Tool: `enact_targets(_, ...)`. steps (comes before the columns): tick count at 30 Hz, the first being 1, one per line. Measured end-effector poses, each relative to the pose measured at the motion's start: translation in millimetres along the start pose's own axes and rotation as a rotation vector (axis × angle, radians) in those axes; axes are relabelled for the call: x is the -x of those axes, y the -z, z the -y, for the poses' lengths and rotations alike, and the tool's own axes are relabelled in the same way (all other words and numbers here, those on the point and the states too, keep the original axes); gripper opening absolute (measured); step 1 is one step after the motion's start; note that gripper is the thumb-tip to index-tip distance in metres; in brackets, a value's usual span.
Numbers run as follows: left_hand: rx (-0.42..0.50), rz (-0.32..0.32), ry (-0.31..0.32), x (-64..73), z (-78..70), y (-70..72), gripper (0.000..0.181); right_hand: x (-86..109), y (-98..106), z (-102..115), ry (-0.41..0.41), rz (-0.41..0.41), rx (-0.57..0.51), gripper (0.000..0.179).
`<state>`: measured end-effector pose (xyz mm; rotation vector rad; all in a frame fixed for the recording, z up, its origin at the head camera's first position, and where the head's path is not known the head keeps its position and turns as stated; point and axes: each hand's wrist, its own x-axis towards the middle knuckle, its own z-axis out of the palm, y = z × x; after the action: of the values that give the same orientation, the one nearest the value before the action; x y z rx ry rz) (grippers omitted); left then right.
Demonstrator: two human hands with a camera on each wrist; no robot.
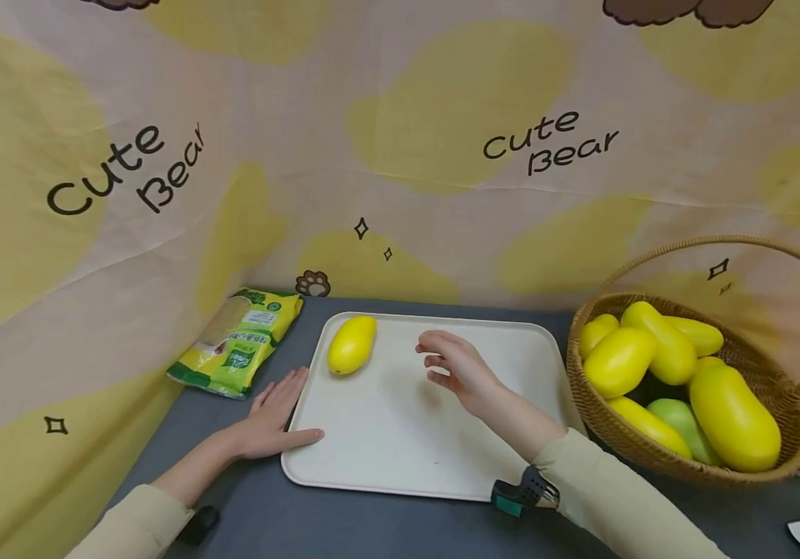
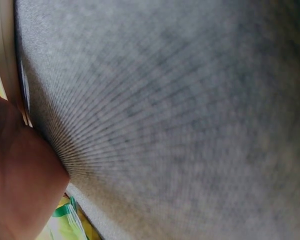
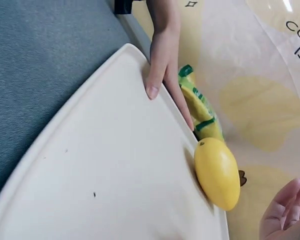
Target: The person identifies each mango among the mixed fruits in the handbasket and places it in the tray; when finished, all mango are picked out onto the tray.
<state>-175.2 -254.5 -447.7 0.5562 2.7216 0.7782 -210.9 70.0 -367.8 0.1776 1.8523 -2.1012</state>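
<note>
A single yellow mango lies at the back left of a white tray. My left hand rests at the tray's left edge, fingers straight along the outside and thumb over the rim. Above the middle of the tray hovers my right hand, fingers loosely bent, holding nothing, to the right of the mango. The right wrist view shows the mango close by the rim, with part of the right hand in the lower right corner. Only the left hand's base appears in the left wrist view.
A wicker basket with a tall handle stands right of the tray, holding several yellow mangoes and a green fruit. Behind the left hand lies a yellow and green packet. A printed cloth hangs behind the grey table.
</note>
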Motion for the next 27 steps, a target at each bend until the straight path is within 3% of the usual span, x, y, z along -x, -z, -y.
enact_targets(9, -0.001, -0.003, 0.026, -0.7, 3.9, -1.8, 0.108, 54.0, 50.0, 10.9, 0.016, 0.179, -0.009, 0.007)
enact_targets(14, -0.004, 0.008, 0.034, -1.8, 4.1, -3.3, 0.107, 89.9, 84.7, 21.9, 0.045, 0.226, 0.145, 0.014)
enact_targets(17, -0.003, 0.008, 0.035, -2.0, 3.0, -3.7, 0.107, 109.4, 109.3, 33.3, 0.136, 0.228, 0.326, 0.022)
enact_targets(20, 0.005, 0.008, 0.039, -2.2, 1.7, -3.6, 0.108, 124.8, 136.4, 46.9, 0.325, 0.187, 0.601, 0.019)
enact_targets(24, -0.002, 0.011, 0.047, -3.6, 0.2, -3.2, 0.108, 139.3, 176.7, 63.5, 0.613, 0.014, 1.074, 0.013)
enact_targets(27, -0.011, 0.016, 0.050, -5.1, -0.6, -3.3, 0.108, 146.6, 206.7, 70.1, 0.696, -0.138, 1.331, 0.018)
